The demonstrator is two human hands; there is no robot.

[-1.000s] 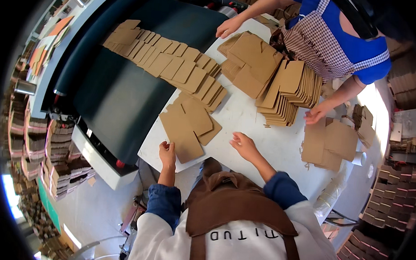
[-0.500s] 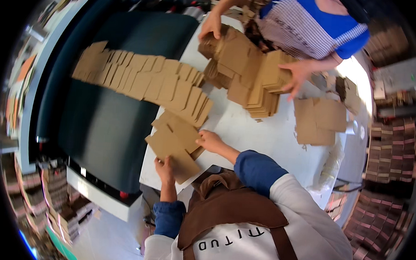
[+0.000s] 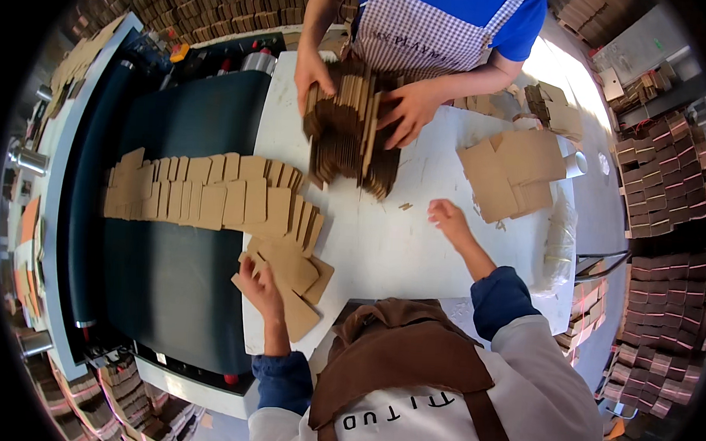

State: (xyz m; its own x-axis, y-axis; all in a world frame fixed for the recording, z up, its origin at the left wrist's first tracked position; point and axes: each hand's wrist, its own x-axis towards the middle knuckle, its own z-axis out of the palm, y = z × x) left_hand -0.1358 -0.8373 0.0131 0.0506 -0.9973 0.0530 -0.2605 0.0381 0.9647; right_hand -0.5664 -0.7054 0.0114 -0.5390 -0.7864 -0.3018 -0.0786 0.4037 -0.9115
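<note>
Now the left hand [image 3: 263,292] is by loose cardboard pieces [image 3: 295,276] near the near left corner of the worktop [image 3: 383,257]; its grip I cannot tell. The right hand [image 3: 449,219] is empty. A co-worker's hands [image 3: 411,111] hug a cardboard stack [image 3: 349,134], likely to keep it neat.

"What is cut off?"
"The co-worker [image 3: 444,35], by the upper edge."
"And the upright cardboard stack [image 3: 347,137]?"
"Partly hidden by the co-worker's hands [image 3: 411,113], and it looks slightly blurred."
"Does the left hand [image 3: 263,291] touch the loose sheets [image 3: 296,319]?"
"I cannot tell; it covers them partly."
</note>
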